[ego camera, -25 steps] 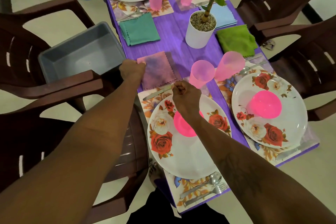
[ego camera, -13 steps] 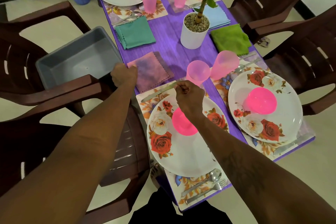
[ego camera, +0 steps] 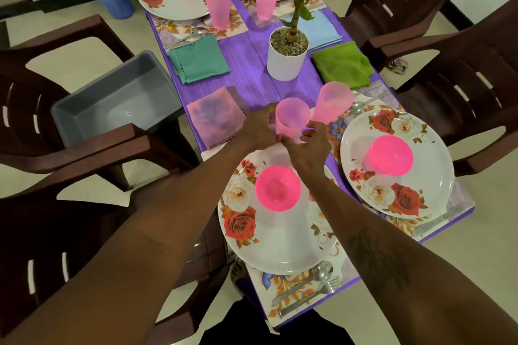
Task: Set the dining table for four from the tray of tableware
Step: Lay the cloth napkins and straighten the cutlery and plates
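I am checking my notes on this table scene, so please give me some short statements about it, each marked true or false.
1. A pink bowl sits on the nearest plate. True.
2. The plant stands in a black pot. False: the pot is white.
3. Both hands are at the grey tray. False: the left hand and right hand are at a pink tumbler, apart from the tray.
4. A spoon and fork lie beside the nearest plate. True.
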`<state>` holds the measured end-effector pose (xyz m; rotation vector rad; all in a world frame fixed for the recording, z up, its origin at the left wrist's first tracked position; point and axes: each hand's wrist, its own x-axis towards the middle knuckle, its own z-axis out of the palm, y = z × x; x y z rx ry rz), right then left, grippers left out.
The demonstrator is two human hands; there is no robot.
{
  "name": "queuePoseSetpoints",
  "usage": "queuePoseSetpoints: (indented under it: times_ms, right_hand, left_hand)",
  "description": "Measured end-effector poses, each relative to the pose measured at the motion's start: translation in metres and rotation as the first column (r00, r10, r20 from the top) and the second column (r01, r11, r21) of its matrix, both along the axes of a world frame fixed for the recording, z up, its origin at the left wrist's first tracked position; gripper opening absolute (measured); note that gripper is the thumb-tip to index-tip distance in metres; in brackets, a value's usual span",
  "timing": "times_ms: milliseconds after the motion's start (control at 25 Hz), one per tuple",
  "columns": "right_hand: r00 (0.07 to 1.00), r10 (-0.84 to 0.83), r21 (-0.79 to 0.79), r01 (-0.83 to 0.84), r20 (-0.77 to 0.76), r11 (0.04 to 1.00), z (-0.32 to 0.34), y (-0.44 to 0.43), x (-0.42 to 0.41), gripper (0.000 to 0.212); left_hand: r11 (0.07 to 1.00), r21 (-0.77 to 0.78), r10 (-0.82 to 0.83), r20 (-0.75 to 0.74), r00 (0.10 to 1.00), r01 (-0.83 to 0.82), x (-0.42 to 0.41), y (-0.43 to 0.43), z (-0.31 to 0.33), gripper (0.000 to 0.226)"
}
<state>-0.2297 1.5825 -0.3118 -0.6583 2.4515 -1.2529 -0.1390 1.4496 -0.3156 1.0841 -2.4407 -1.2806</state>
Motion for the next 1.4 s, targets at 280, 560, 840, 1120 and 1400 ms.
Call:
queuePoseSetpoints:
  times_ms: [280, 560, 840, 1120, 1400]
  right_hand:
    - [0.988, 0.093, -0.04, -0.089, 0.121, 0.995, -0.002, -0.004, -0.015, 0.057]
    - [0.985, 0.119, -0.015, -0.118, 0.128, 0.993, -0.006, -0.004, -0.019, 0.042]
    - [0.985, 0.161, 0.062, -0.165, 0.058, 0.984, -0.013, -0.007, -0.025, 0.031]
    - [0.99, 0.138, 0.1, -0.138, 0.006, 0.985, -0.008, 0.009, -0.031, 0.024]
    - [0.994, 0.1, 0.055, -0.098, -0.04, 0.994, 0.033, 0.061, -0.006, 0.021]
  left_hand:
    - [0.998, 0.04, 0.046, -0.001, 0.999, -0.046, -0.007, -0.001, -0.006, 0.069]
    - [0.999, -0.023, 0.029, 0.081, 0.996, -0.028, -0.004, 0.0, 0.004, 0.052]
    - [0.997, -0.065, 0.041, 0.115, 0.993, -0.034, -0.003, -0.001, 0.002, 0.047]
    - [0.987, -0.128, 0.105, 0.065, 0.992, -0.096, 0.016, 0.009, 0.008, 0.054]
    - [0.974, -0.15, 0.177, 0.051, 0.983, -0.168, 0.072, 0.038, 0.032, 0.045]
